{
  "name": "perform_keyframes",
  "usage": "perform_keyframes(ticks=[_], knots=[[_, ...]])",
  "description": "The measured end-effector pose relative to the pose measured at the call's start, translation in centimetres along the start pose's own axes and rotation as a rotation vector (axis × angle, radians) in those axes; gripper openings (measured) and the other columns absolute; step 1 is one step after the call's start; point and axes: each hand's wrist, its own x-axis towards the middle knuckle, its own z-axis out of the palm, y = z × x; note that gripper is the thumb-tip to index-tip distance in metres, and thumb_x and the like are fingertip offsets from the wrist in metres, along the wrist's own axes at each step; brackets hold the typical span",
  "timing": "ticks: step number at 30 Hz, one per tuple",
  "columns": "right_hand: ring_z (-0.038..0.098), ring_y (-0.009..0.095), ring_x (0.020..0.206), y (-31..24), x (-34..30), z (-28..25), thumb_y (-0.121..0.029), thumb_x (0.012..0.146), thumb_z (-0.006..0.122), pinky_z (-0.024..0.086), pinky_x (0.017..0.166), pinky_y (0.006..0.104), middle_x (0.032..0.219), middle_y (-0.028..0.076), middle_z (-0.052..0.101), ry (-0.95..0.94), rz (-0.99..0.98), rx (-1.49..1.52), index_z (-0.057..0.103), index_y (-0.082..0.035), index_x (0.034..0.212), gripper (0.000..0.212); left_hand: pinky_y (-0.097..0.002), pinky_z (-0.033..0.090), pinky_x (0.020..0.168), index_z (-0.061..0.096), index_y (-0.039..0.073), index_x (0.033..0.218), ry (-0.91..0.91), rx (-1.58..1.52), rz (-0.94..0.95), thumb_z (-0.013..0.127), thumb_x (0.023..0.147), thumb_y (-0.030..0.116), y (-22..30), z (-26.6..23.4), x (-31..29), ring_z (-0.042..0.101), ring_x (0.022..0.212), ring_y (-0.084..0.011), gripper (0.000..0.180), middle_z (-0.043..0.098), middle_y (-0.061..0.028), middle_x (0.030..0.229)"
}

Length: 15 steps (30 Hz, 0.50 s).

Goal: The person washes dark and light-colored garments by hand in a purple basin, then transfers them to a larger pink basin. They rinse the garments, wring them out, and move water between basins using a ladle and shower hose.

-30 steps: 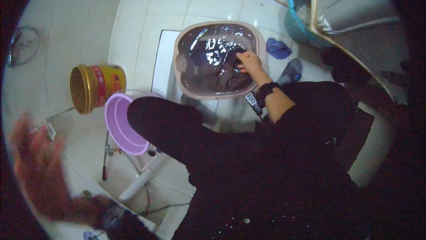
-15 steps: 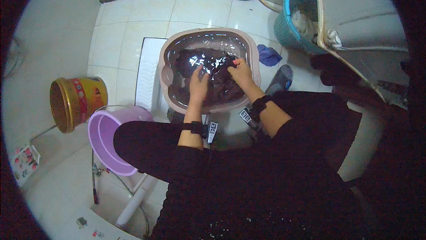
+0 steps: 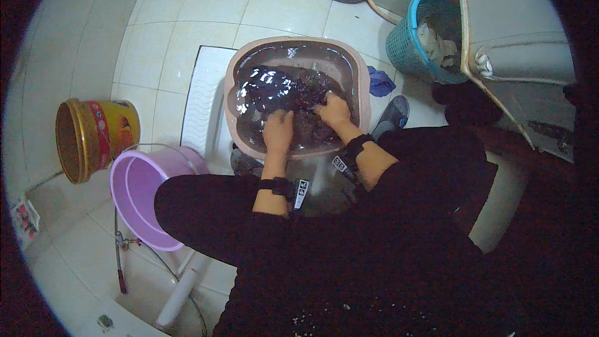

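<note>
A beige-pink plastic basin (image 3: 229, 97) filled with water stands in front of me. Soaking in it is a dark cloth (image 3: 274, 91), wet and shiny; its exact kind cannot be made out. At the basin's near side, my left hand (image 3: 279, 131) reaches in with fingers bent and closed on the cloth's near edge. My right hand (image 3: 336, 111), farther right, has its fingers curled round another part of the same cloth. The fingertips of both hands are partly hidden by water and fabric. Each wrist wears a black band.
A purple bucket (image 3: 140, 193) and a yellow bucket (image 3: 100, 140) stand at left. A white squat toilet (image 3: 203, 100) lies beside the basin. At the far right is a blue basket (image 3: 409, 44) with cloths; a blue cloth (image 3: 379, 81) lies near my shoe (image 3: 394, 115).
Both hands have drawn slightly nearer to me, and the left fingers have curled down. The dark cloth has shifted in the water. The view has tilted a little.
</note>
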Motion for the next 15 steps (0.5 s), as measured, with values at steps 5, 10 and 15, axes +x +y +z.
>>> perform_keyframes(ticks=[5, 10, 15], knots=[[0.066, 0.028, 0.085, -0.5, 0.9, -2.5, -0.02, 0.069, 0.07, 0.052, 0.076, 0.0371, 0.092, 0.018, 0.068, 0.078, 0.07, 0.692, 0.063, 0.002, 0.103, 0.041, -0.046, 0.048, 0.082, 0.068, 0.004, 0.094, 0.354, -0.173, 0.241, 0.058, 0.088, 0.025, 2.1, -1.3, -0.7, 0.065, 0.089, -0.029, 0.024, 0.067, -0.0102, 0.086], [0.06, 0.015, 0.077, -2.3, -0.5, -4.7, -0.016, 0.072, 0.067, 0.047, 0.063, 0.0265, 0.083, 0.005, 0.061, -0.056, 0.181, 1.198, 0.061, -0.003, 0.107, 0.037, -0.0373, 0.05, 0.07, 0.06, 0.007, 0.086, -0.005, -1.273, -0.231, 0.052, 0.084, 0.017, 1.4, -1.8, -0.9, 0.061, 0.077, -0.0217, 0.013, 0.063, -0.0048, 0.082], [0.063, 0.021, 0.083, -3.0, -1.1, -3.1, -0.022, 0.079, 0.066, 0.049, 0.071, 0.0322, 0.091, 0.009, 0.066, 0.03, 0.045, 0.86, 0.064, -0.007, 0.102, 0.027, -0.043, 0.049, 0.093, 0.057, 0.003, 0.12, -0.272, -1.723, -0.43, 0.051, 0.084, 0.019, 1.7, 0.0, -1.6, 0.06, 0.107, -0.0291, 0.04, 0.061, -0.0141, 0.116]])
